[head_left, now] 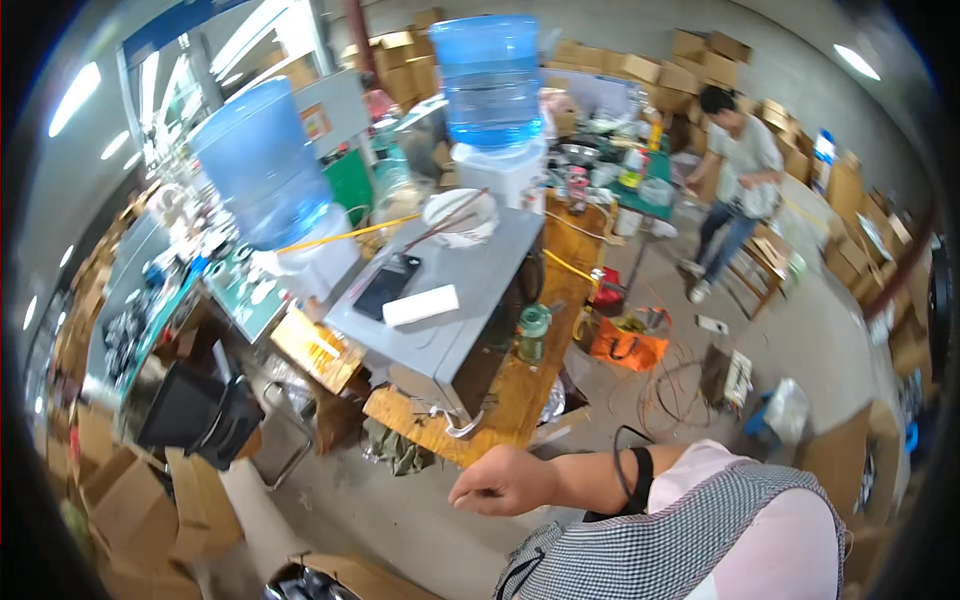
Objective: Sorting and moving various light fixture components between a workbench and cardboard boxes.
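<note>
My right hand [505, 480] comes in from the lower right, with a black band on the forearm. Its fingers are curled into a loose fist, and I see nothing in it. It hangs over the floor, nearest the end of a wooden bench [400, 408] and apart from it. A grey box-shaped unit [400, 345] stands on the bench. On its top lie a dark phone [386, 290], a white oblong box [421, 306] and a white bowl [465, 225] with chopsticks across it. Beside the unit is a green jug [533, 333]. My left hand is out of view.
Two blue water bottles [488, 80] sit on dispensers behind. A black chair [200, 412] and open cartons [130, 505] are at the left. An orange bag [628, 348] and loose cables [662, 395] lie on the floor. Another person [735, 185] stands at the far right.
</note>
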The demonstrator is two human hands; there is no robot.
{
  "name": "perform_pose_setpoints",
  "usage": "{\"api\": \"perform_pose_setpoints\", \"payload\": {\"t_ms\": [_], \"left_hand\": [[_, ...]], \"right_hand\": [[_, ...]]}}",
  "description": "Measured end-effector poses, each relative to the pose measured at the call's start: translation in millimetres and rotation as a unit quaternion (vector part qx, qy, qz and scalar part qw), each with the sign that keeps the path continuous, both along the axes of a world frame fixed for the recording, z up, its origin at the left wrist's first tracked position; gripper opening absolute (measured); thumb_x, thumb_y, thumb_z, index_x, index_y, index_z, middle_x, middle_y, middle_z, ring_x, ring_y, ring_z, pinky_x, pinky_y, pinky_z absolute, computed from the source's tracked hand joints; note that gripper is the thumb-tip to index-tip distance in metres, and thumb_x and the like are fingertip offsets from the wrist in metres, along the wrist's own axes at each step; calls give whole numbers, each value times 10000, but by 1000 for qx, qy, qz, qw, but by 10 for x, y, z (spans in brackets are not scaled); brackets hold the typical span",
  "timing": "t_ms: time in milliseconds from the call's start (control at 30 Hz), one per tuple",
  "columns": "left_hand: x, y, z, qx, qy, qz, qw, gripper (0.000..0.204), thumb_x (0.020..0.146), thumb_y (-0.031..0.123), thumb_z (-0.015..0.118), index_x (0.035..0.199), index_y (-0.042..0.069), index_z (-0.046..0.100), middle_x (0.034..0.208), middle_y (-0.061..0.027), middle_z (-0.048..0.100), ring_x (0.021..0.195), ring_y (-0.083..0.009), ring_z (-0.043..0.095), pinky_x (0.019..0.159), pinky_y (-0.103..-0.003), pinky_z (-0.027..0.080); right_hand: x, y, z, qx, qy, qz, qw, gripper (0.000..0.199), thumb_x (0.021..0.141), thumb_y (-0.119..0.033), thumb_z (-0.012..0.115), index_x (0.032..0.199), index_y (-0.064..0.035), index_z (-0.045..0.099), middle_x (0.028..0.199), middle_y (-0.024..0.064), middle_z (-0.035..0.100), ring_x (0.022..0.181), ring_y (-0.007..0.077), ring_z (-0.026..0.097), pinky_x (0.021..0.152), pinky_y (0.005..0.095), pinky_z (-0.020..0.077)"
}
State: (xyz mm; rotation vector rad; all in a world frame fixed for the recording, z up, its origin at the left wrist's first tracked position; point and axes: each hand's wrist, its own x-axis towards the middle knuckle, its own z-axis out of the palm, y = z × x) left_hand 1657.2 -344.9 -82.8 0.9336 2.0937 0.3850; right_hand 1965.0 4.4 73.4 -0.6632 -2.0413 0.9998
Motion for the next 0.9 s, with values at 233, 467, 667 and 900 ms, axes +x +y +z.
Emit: {"api": "perform_pose_setpoints", "payload": {"t_ms": [233,467,667,900], "left_hand": [[-1001,1625,1056,182,-148,162,958,310,933,253,582,1091,-13,607,949,-101,649,792,-170,577,660,-296,484],[-1119,3003,1060,356,-211,-49,909,183,921,83,561,1072,-13,602,949,-76,639,828,-140,597,742,-266,496],[-2349,2814,1160,295,-122,93,943,222,889,129,611,1071,3,626,952,-56,656,827,-128,603,757,-259,489],[-3528,1639,1287,390,-35,501,772,279,947,288,555,1034,29,614,859,-54,619,707,-130,557,629,-245,453]], "right_hand": [[-991,-169,83,7,46,26,999,180,880,-266,604,870,-92,646,741,84,624,635,270,581,564,352,458],[-1849,109,-41,10,42,78,996,164,881,-231,638,905,-73,675,779,74,656,643,252,606,559,336,470],[-2870,847,31,-58,76,107,990,121,856,-140,656,922,-47,696,781,91,665,655,222,630,599,304,493],[-3988,1586,100,-176,41,171,968,123,832,-109,668,910,-17,693,784,102,665,676,200,631,612,297,491]]}}
